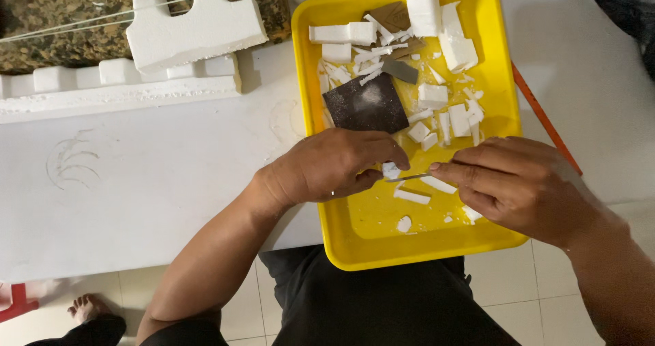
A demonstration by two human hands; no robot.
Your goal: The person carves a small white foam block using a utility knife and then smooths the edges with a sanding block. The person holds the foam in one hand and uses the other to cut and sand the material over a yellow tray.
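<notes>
Now right hand [518, 182] pinches blade [409, 177] – pointing left, lying crosswise – left hand [334, 165] grips foam bit [391, 171]

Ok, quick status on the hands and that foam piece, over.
Left hand pinching small white foam piece. Right hand holding thin blade against it. Foam offcuts beneath, over yellow tray.

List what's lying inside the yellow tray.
The yellow tray holds white foam pieces, a dark sandpaper square and brown card. The left hand pinches a small foam bit; the right hand holds a thin blade. Both hands cover some tray floor.
</notes>
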